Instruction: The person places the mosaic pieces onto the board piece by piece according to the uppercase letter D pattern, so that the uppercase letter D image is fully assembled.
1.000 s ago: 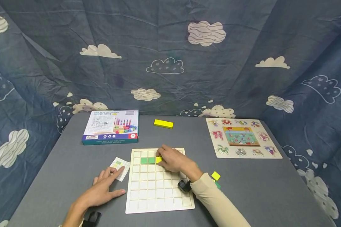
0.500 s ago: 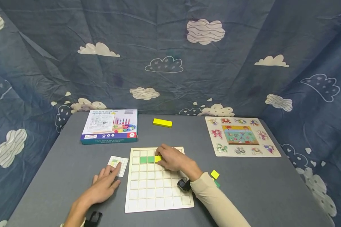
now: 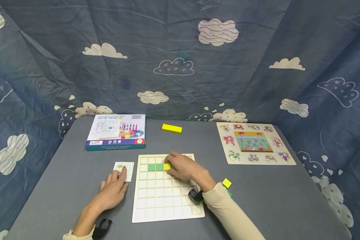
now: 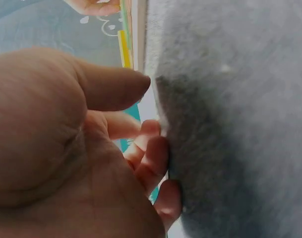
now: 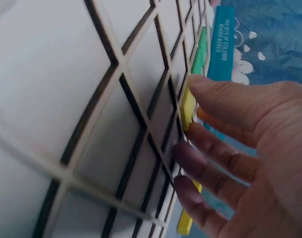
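Observation:
A pale wooden grid board lies in front of me in the head view. Two green square tiles sit side by side in its second row. Just right of them, my right hand pinches a yellow tile at a cell of the same row. The right wrist view shows thumb and fingertips at the edges of this yellow tile. Left of the board is a small white pattern card, printed with a grid and coloured squares. My left hand rests its extended index finger on the card.
Loose yellow and green tiles lie right of the board, partly hidden by my right sleeve. Behind stand a boxed toy set, a yellow bar and an animal puzzle board.
Under my left index finger, the card has turned from tilted to nearly square with the board and slid slightly left. My right hand stays at the yellow tile.

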